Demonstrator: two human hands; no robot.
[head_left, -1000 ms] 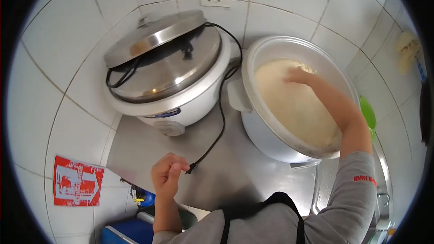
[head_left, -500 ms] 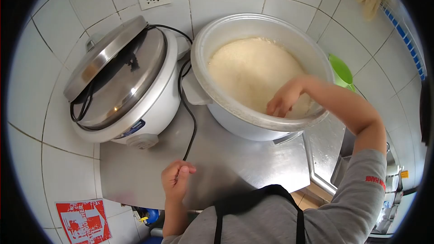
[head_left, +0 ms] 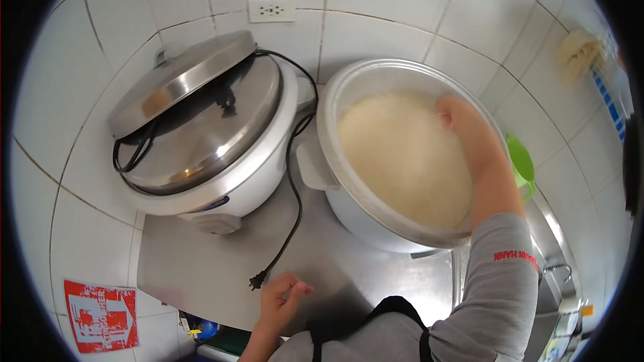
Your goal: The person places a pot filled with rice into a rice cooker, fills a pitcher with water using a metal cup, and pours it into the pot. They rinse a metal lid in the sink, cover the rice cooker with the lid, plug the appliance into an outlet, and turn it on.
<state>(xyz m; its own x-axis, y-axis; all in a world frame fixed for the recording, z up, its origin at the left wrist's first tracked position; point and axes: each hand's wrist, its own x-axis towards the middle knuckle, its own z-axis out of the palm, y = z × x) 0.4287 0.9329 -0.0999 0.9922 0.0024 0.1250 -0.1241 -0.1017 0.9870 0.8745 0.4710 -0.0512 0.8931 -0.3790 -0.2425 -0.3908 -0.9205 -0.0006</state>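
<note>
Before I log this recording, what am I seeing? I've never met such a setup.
No robot here: a person works bare-handed, filmed in every picture by one camera worn on the head, looking forward and down. On the metal table stand a cooker with a loose lid on top, and an open pot of pale contents. The right hand reaches into the pot; whether it grips anything is hard to tell. The left hand is half curled beside a black plug, with nothing visibly held.
</note>
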